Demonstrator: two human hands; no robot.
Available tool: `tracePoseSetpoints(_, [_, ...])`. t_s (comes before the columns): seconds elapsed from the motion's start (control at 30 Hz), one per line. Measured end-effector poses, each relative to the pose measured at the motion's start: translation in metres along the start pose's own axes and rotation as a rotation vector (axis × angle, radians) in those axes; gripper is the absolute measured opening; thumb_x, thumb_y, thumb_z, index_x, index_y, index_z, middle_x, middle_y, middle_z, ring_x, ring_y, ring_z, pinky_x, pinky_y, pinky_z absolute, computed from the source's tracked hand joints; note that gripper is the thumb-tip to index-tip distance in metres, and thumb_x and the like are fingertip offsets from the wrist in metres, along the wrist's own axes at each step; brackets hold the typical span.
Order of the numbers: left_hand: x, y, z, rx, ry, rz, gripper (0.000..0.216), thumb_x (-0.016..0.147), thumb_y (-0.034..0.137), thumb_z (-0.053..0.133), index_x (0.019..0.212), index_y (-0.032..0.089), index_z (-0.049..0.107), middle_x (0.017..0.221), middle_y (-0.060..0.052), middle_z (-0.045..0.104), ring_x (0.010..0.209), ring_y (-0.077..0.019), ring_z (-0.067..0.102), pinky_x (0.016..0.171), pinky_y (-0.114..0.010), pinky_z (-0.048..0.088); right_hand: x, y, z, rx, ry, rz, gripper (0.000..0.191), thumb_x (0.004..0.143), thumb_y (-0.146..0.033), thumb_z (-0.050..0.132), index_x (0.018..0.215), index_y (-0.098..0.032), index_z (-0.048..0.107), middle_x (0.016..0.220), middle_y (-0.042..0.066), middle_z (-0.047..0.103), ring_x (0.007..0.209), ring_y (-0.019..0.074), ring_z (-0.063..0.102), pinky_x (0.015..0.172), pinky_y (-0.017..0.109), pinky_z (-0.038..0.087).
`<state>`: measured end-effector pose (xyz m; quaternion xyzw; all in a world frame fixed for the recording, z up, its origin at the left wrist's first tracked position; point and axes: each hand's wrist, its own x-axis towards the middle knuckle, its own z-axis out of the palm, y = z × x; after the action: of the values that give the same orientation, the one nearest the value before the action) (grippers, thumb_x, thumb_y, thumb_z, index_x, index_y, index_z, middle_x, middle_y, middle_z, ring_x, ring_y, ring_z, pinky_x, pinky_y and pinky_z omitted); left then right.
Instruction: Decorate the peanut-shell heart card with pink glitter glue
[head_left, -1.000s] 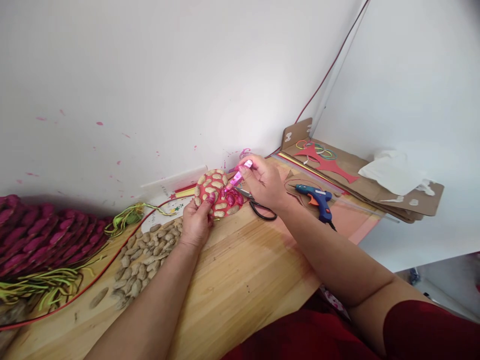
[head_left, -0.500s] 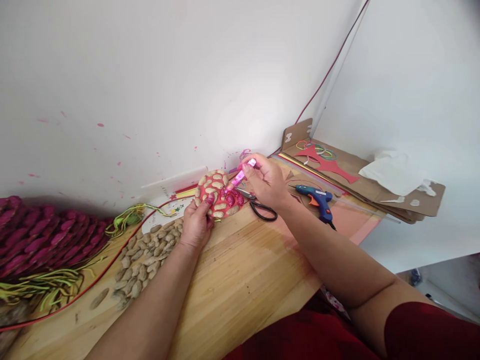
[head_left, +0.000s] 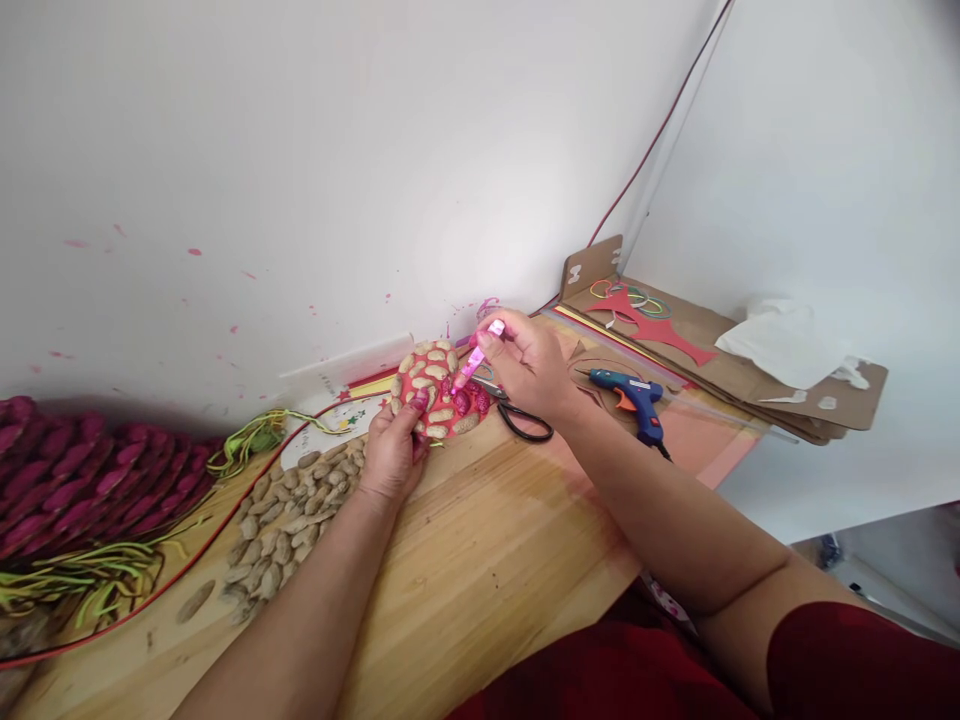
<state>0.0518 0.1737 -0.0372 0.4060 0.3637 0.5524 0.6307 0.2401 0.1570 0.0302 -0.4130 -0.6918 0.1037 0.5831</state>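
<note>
My left hand (head_left: 396, 442) grips the lower left edge of a red disc (head_left: 417, 398) covered with peanuts, thumb on its face. Several peanuts on the disc's right side are wet-looking magenta; the others are plain tan. In my right hand (head_left: 529, 365) is a paintbrush (head_left: 478, 357) smeared pink, pinched by its handle, with its tip down at the magenta peanuts. Black-handled scissors (head_left: 525, 422) lie just beneath and beside my right hand. A pile of loose peanuts (head_left: 289, 520) spreads on the wooden table (head_left: 465, 590) by my left forearm.
A blue glue gun (head_left: 634, 395) lies to the right. Beyond it, flattened cardboard (head_left: 817, 420) carries red paper scraps (head_left: 652, 325), rubber bands and white tissue (head_left: 780, 340). Stacked magenta pieces (head_left: 90, 470), green-yellow yarn (head_left: 90, 580) and a red cord (head_left: 199, 552) are on the left.
The paintbrush tip has shifted slightly right on the magenta peanuts, and its handle is a little more upright. My left hand keeps its hold on the disc.
</note>
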Motion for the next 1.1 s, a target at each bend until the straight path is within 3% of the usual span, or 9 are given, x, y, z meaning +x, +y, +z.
tracePoseSetpoints(0.17, [0.0001,0.001,0.0009,-0.045,0.004,-0.013,0.063,0.05,0.055,0.099,0.057,0.022,0.046,0.039,0.01,0.037,0.03,-0.0031,0.02,0.029,-0.02,0.01,-0.0001,0.0047,0.0021,0.011,0.078,0.016,0.032,0.105,-0.051,0.053,0.091,-0.023,0.062,0.082,0.001,0.063,0.078,0.0169,0.055,0.075,0.034,0.043])
tracePoseSetpoints(0.33, [0.0003,0.0005,-0.0002,-0.064,0.009,-0.028,0.061,0.048,0.054,0.101,0.056,0.021,0.049,0.038,0.009,0.04,0.029,-0.0034,0.022,0.029,-0.019,0.011,-0.0006,0.0049,0.0023,0.009,0.036,0.027,0.034,0.105,-0.052,0.054,0.087,-0.024,0.06,0.078,0.001,0.062,0.076,0.0177,0.055,0.074,0.034,0.042])
tracePoseSetpoints(0.7, [0.0018,-0.002,-0.0018,-0.069,-0.006,-0.03,0.06,0.049,0.052,0.1,0.055,0.021,0.05,0.036,0.008,0.04,0.028,-0.0039,0.022,0.029,-0.019,0.011,-0.0006,0.0057,0.0033,0.0,0.077,-0.012,0.03,0.105,-0.048,0.054,0.09,-0.023,0.062,0.081,0.002,0.063,0.081,0.0182,0.057,0.078,0.035,0.045])
tracePoseSetpoints(1.1, [0.0033,-0.0031,-0.0069,-0.081,-0.036,-0.046,0.052,0.062,0.045,0.095,0.056,0.021,0.049,0.037,0.008,0.038,0.028,-0.0037,0.021,0.029,-0.02,0.012,-0.0009,0.0036,0.0011,-0.04,0.088,-0.013,0.028,0.105,-0.046,0.053,0.091,-0.023,0.062,0.083,0.002,0.064,0.08,0.0183,0.056,0.079,0.036,0.045])
